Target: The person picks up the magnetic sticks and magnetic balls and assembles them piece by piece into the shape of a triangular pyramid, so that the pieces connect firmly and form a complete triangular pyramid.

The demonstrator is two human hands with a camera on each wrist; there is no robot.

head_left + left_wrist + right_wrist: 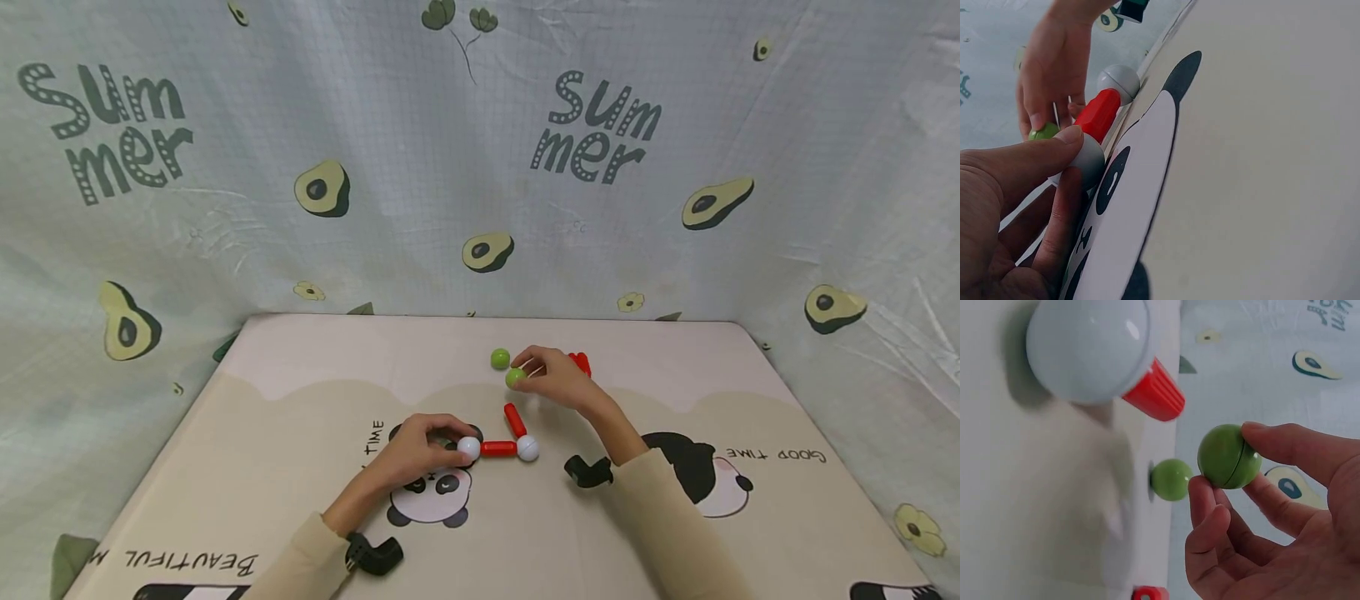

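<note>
On the panda-print mat (285,433) lies a small build: a white ball (468,448) joined by a red rod (498,448) to a second white ball (528,447), from which another red rod (514,419) angles away. My left hand (423,450) pinches the left white ball (1088,159) between thumb and fingers. My right hand (555,379) pinches a green ball (515,378) (1229,456) just above the mat, beyond the angled rod. A second green ball (500,359) (1171,479) rests on the mat just behind it.
More red rods (580,362) lie behind my right hand. Black wrist camera mounts (588,472) sit by both sleeves. An avocado-print cloth (480,167) hangs as a backdrop behind and beside the mat. Bare mat stretches to the left and right.
</note>
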